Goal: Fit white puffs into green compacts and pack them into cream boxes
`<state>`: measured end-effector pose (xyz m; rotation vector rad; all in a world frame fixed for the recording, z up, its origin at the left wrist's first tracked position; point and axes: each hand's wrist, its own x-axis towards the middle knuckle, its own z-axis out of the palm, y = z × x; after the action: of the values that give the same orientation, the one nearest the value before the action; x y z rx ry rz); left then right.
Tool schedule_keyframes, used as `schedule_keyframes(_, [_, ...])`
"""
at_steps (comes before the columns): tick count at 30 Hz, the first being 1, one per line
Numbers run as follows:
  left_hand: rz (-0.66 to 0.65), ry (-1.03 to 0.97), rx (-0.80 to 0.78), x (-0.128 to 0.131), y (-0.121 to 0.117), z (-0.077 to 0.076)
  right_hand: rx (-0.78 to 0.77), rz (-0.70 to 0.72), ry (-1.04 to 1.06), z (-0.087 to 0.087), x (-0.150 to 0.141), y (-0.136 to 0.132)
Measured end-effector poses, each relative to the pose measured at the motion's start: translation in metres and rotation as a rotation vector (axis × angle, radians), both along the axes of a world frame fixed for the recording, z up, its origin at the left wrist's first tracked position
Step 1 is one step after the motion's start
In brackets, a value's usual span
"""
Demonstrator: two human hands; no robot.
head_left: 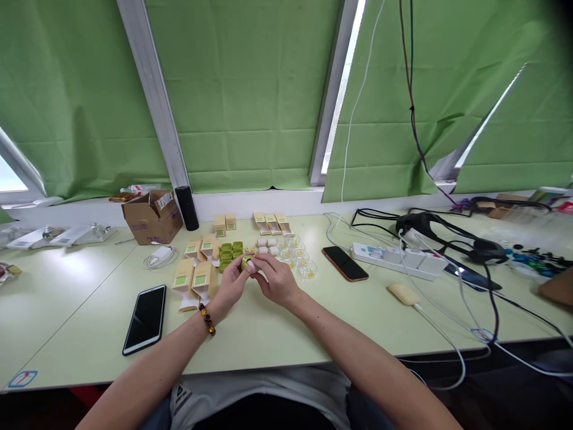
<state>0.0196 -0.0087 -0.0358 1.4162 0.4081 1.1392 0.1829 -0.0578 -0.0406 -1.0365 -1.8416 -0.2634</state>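
The pale counter (255, 340) has a smooth, faintly glossy top, and behind it hang creased green fabric blinds (250, 89). On it stand small paper cartons (203, 282) in matt tan, each marked with a green square and several with flaps folded out. Beside them sit squarish moulded green cups (225, 255), rounded white pieces (271, 242) and clear plastic containers (307, 270), thin-walled and shiny, with yellow spots at the bottom.

Both hands are together near the middle, just above the counter's near side of these rows. The left hand (231, 280), below a bracelet (207, 319) of dark and amber beads, curls its fingers around a green cup in hand (246, 261). The right hand (275, 279) is bent inward, its fingertips closed on a white piece in hand (253, 267) at the cup's mouth; how deep it sits is hidden by the fingers.

Nine cartons can be counted: four left of the cups, two behind them, three farther right at the back. At least four white pieces lie on the counter. The cups number about six, partly covered, and the clear containers roughly eight, overlapping. One phone (144, 319) lies left of the hands, another dark phone (345, 263) right.
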Motion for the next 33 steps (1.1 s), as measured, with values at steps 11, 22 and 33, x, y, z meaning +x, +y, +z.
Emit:
schedule_keyframes(11, [0.143,0.073,0.206,0.002,0.0,-0.008,0.226,-0.044,-0.138,0.003,-0.005,0.002])
schedule_keyframes(22, [-0.061,0.053,0.115,-0.005,-0.004,-0.002,0.166,-0.038,-0.079,-0.007,-0.001,0.005])
schedule_keyframes(33, [-0.041,-0.02,-0.172,0.002,0.0,-0.01,0.1,-0.041,-0.075,-0.008,-0.01,0.003])
